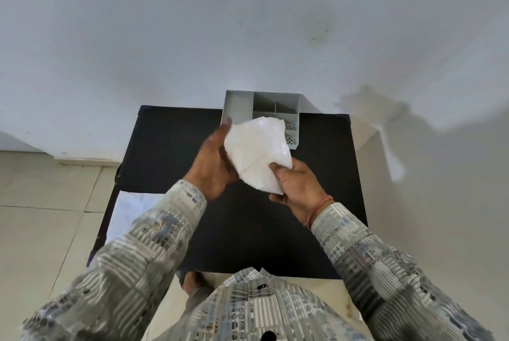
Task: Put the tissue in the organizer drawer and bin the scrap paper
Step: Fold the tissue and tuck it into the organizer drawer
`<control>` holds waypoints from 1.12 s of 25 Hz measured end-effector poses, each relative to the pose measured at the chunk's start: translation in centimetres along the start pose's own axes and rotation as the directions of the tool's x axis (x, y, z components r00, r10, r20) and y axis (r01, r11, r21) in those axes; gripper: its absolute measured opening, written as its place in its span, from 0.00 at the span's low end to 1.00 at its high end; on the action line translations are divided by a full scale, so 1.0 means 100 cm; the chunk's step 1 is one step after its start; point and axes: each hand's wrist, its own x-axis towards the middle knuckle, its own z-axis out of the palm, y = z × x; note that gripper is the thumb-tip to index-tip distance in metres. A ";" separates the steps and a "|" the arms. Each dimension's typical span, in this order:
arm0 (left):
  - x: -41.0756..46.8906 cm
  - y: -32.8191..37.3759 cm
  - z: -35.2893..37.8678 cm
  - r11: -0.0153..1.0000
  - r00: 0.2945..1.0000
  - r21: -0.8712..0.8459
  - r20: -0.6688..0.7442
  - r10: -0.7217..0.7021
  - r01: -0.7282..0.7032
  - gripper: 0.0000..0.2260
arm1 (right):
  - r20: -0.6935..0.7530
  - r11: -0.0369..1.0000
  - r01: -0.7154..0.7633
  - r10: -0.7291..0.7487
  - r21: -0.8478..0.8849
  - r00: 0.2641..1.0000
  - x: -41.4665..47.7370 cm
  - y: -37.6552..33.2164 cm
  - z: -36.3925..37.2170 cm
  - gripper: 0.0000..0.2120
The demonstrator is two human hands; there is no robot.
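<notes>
Both hands are holding the white tissue (257, 153) above the black tabletop (170, 147), just before the grey organizer (237, 103): left hand (213, 167) fingers cupping its edge, right hand (298, 189) fingers pinching its lower corner.

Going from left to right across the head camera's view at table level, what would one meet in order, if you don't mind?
Scrap paper on the table's left edge → left hand → tissue held between both hands → right hand → bare right part of the black table.
</notes>
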 end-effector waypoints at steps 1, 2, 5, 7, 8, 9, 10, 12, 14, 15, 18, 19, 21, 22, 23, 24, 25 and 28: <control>-0.011 -0.015 0.004 0.996 0.994 0.054 0.079 -0.072 0.068 0.23 | -0.023 0.998 0.018 -0.019 -0.057 1.000 -0.001 0.001 0.003 0.07; -0.018 -0.028 0.008 0.989 0.992 0.129 0.094 -0.085 0.072 0.22 | -0.040 0.988 0.050 -0.057 -0.147 0.998 0.000 0.002 0.005 0.10; -0.021 -0.045 0.014 0.958 0.992 0.286 -0.118 0.036 0.000 0.15 | 0.025 0.853 0.218 -0.235 -0.475 0.972 -0.002 0.005 0.005 0.19; -0.019 -0.045 0.014 0.919 0.973 0.393 -0.196 0.126 -0.040 0.14 | 0.165 0.567 0.362 -0.368 -0.740 0.915 0.000 0.011 0.005 0.25; -0.019 -0.045 0.012 0.901 0.969 0.432 -0.200 0.148 -0.048 0.14 | 0.205 0.478 0.388 -0.391 -0.788 0.897 -0.001 0.013 0.006 0.28; -0.019 -0.045 0.010 0.914 0.974 0.403 -0.185 0.135 -0.050 0.16 | 0.196 0.532 0.390 -0.385 -0.751 0.902 -0.002 0.013 0.008 0.30; -0.018 -0.045 0.009 0.954 0.984 0.298 -0.158 0.083 -0.033 0.17 | 0.133 0.770 0.335 -0.315 -0.542 0.940 -0.002 0.009 0.009 0.31; -0.022 -0.045 0.008 1.000 0.996 0.010 -0.083 -0.019 0.020 0.20 | 0.174 0.969 0.004 -0.049 0.249 0.984 0.002 0.001 0.004 0.28; -0.022 -0.047 0.004 0.999 0.999 -0.027 -0.047 -0.026 0.024 0.22 | 0.354 0.832 -0.201 0.005 0.518 0.935 0.002 -0.002 -0.003 0.23; -0.021 -0.050 0.004 0.998 0.999 0.061 -0.039 -0.001 0.003 0.23 | 0.365 0.852 -0.187 -0.005 0.489 0.931 0.004 0.001 -0.003 0.22; -0.022 -0.053 0.012 0.827 0.994 0.557 -0.026 0.111 -0.077 0.21 | 0.202 0.975 -0.042 -0.003 0.220 0.979 0.009 0.018 0.010 0.25; -0.021 -0.051 0.013 0.720 0.993 0.690 -0.011 0.118 -0.078 0.19 | 0.132 0.986 -0.026 0.005 0.163 0.991 0.010 0.022 0.013 0.27; -0.021 -0.038 0.012 0.760 0.999 0.648 0.044 0.030 -0.051 0.16 | 0.097 0.979 -0.020 0.001 0.201 0.995 0.010 0.025 0.012 0.29; -0.021 -0.027 0.009 0.870 0.998 0.493 0.047 -0.038 0.010 0.16 | 0.112 0.976 -0.019 -0.006 0.217 0.994 0.010 0.026 0.009 0.31; -0.020 -0.019 0.005 0.941 0.992 0.326 0.047 -0.114 0.093 0.16 | 0.129 0.977 -0.007 -0.021 0.212 0.991 0.010 0.026 0.005 0.33; -0.018 -0.012 0.001 0.965 0.988 0.220 0.030 -0.153 0.143 0.15 | 0.153 0.984 0.014 -0.042 0.176 0.987 0.011 0.025 0.003 0.34; -0.013 -0.008 -0.002 0.972 0.987 0.174 0.001 -0.161 0.158 0.14 | 0.181 0.991 0.033 -0.056 0.127 0.982 0.011 0.024 0.004 0.35; -0.006 -0.004 0.000 0.997 0.983 -0.006 -0.168 -0.077 0.077 0.10 | 0.220 0.986 0.147 -0.129 -0.072 0.967 0.013 0.021 0.015 0.35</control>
